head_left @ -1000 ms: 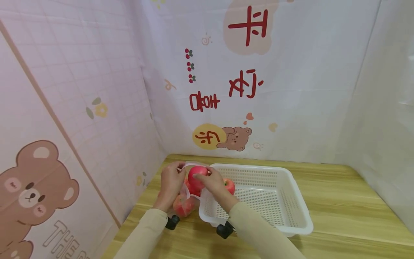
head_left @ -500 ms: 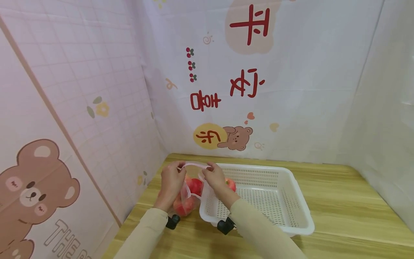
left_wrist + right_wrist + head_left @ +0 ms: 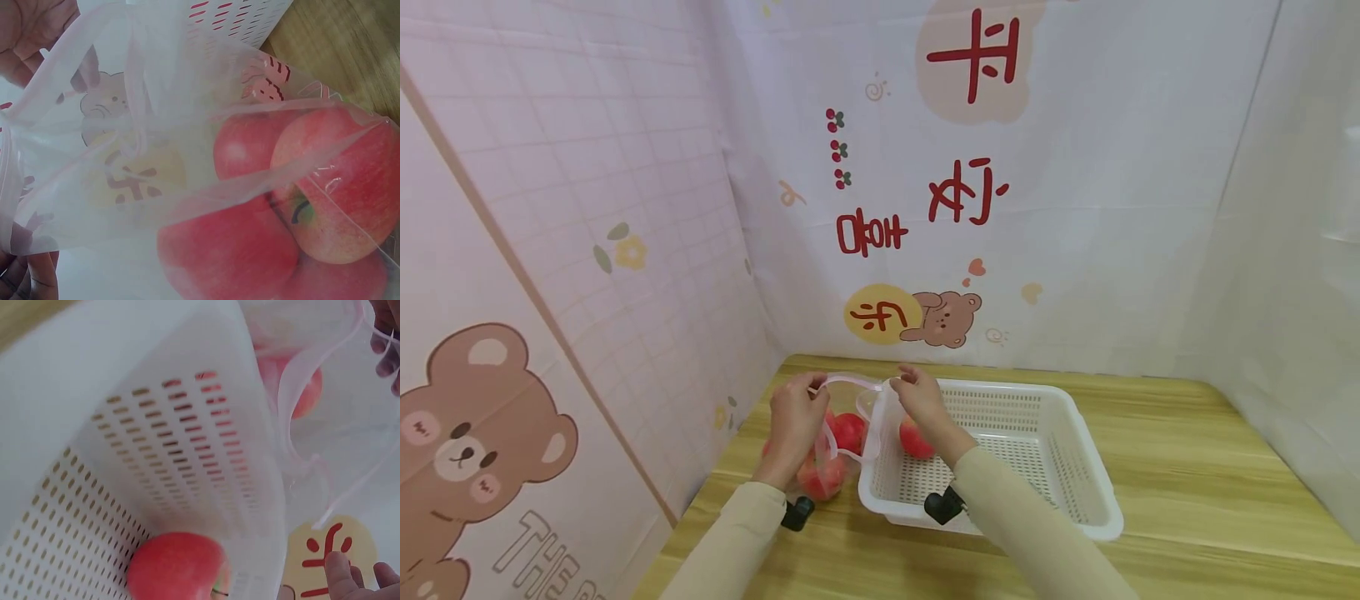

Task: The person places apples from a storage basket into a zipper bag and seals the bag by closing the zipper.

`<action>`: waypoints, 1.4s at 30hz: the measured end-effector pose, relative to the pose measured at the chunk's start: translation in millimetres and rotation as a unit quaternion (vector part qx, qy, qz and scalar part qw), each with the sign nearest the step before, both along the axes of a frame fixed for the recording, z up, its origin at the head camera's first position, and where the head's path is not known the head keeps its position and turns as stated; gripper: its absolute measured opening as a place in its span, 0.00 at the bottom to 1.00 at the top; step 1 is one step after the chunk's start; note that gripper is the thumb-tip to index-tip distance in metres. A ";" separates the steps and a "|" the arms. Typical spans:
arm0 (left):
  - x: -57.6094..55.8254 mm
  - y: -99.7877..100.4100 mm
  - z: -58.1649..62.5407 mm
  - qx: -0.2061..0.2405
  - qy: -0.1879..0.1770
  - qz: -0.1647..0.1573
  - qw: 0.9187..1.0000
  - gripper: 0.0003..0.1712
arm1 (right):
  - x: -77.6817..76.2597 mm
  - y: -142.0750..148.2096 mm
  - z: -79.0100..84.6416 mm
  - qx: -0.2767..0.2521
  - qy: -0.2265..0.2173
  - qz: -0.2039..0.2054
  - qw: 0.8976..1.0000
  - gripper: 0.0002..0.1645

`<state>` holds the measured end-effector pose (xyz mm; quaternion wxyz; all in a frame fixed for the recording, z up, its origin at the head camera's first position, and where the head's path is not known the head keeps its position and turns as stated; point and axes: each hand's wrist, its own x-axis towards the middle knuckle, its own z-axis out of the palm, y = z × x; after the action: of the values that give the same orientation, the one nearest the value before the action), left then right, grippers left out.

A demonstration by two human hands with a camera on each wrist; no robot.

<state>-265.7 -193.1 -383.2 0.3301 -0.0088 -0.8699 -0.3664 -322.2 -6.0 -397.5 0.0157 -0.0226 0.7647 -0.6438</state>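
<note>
My left hand [image 3: 796, 417] pinches the pink-edged rim of a clear plastic bag [image 3: 75, 206] and keeps its mouth spread. Several red apples [image 3: 850, 432] fill the bag's lower part, seen through the film in the left wrist view. One more apple [image 3: 178, 565] lies inside a white plastic basket [image 3: 1000, 387], near its left wall. Above that wall is my right hand [image 3: 923, 404], its fingers loosely extended beside the bag's edge and holding nothing. In the right wrist view, its fingertips [image 3: 339, 572] appear apart from the bag.
The bag stands against the basket's left side on a wood-grain table [image 3: 1195, 467]. A printed white cloth wall [image 3: 1112, 275] rises behind, with another cloth wall [image 3: 685, 333] close on the left. Black camera mounts [image 3: 797, 512] sit at both wrists.
The right hand lowered an apple into the bag and let it go. It held the rim briefly, then moved right over the basket with fingers loosened. The left hand stayed at the rim.
</note>
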 end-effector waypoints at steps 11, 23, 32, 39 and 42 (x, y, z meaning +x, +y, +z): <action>1.8 -3.8 -0.1 0.001 -0.010 0.003 1.000 0.08 | -16.8 28.4 -5.2 0.074 0.004 -0.011 0.997 0.30; -0.3 -4.5 -2.1 0.006 0.005 -0.001 1.000 0.08 | -39.0 70.0 -14.9 0.183 0.074 0.080 0.977 0.35; 1.8 -3.2 -0.8 0.009 -0.007 -0.007 1.000 0.08 | -44.3 90.7 -29.7 0.295 0.079 0.175 0.936 0.38; 1.9 -4.1 -2.4 0.011 -0.014 -0.011 1.000 0.09 | -39.5 87.5 -44.4 0.320 0.062 0.201 0.924 0.37; 2.0 -3.7 -2.5 0.011 -0.014 -0.011 1.000 0.09 | -39.7 86.6 -48.7 0.332 0.062 0.199 0.920 0.38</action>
<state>-263.7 -196.8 -385.7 0.3141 -0.0093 -0.8703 -0.3792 -362.0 80.6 -446.2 0.1028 -0.2080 0.9135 -0.3343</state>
